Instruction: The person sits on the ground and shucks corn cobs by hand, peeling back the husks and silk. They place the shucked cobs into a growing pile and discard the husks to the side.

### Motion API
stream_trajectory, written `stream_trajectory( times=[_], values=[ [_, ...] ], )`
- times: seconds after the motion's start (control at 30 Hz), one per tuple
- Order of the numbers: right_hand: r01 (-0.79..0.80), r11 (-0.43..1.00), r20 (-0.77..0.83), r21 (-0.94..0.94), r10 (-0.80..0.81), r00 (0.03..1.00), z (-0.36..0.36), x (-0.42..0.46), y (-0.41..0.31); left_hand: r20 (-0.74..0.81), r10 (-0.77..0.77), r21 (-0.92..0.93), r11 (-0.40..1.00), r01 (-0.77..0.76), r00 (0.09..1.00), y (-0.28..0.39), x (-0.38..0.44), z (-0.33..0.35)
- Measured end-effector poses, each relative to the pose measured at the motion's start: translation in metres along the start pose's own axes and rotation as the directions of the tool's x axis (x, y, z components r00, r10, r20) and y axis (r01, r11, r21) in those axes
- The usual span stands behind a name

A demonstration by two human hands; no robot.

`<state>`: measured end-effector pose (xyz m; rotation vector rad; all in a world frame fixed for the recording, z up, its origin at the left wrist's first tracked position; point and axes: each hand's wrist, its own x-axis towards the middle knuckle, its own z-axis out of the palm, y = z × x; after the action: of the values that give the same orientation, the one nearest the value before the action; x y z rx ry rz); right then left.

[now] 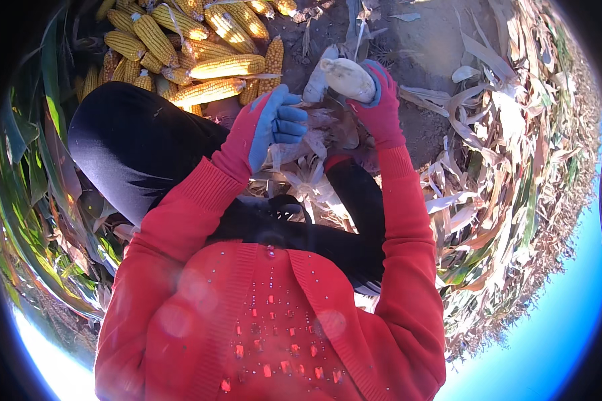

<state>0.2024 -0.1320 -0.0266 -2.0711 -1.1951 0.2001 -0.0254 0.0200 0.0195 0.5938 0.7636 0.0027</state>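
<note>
In my right hand [381, 103], gloved in pink and blue, is a pale ear of corn still in its husk [348, 77]. Its blunt tip points left, and the glove wraps its right end. My left hand [278, 125] hovers to the left of it in a matching glove, fingers half curled and nothing visible in them. A second whitish husk-covered ear [317, 87] lies on the ground behind the held one. Beyond my left hand is a pile of bare yellow corn cobs [205, 60], kernels showing.
Loose dry husks [316, 133] litter the ground between my hands and legs. My bent left knee [130, 135] stands beside the pile. Dry stalks and leaves [501, 150] run along the right, and green corn leaves [35, 200] along the left. Bare soil [421, 45] shows ahead.
</note>
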Motion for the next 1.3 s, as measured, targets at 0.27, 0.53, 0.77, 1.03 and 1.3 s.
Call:
stream_trajectory(
  times=[0.27, 0.53, 0.77, 1.03, 1.3],
  values=[
    [0.435, 0.768, 0.351, -0.47, -0.289, 0.89, -0.036, -0.042, -0.093, 0.489, -0.285, 0.178, 0.958, 0.225, 0.825, -0.029, -0.022, 0.017],
    [-0.578, 0.801, -0.109, 0.154, 0.596, 0.796, -0.069, -0.087, -0.053, 0.48, 0.044, 0.528, 0.784, -0.328, 0.876, -0.057, -0.008, -0.005],
    [-0.448, 0.46, 0.083, 0.767, 0.62, 0.78, -0.043, -0.101, -0.132, 0.515, 0.15, 0.515, 0.732, -0.445, 0.844, -0.067, -0.004, -0.004],
    [-0.398, 0.613, -0.166, 0.683, 0.66, 0.733, -0.032, -0.113, -0.111, 0.618, 0.31, 0.688, 0.232, -0.688, 0.722, -0.052, -0.009, -0.004],
    [-0.343, 0.531, -0.21, 0.774, 0.728, 0.653, -0.022, -0.118, -0.103, 0.566, 0.379, 0.728, 0.186, -0.66, 0.732, -0.067, 0.0, -0.002]
  ],
)
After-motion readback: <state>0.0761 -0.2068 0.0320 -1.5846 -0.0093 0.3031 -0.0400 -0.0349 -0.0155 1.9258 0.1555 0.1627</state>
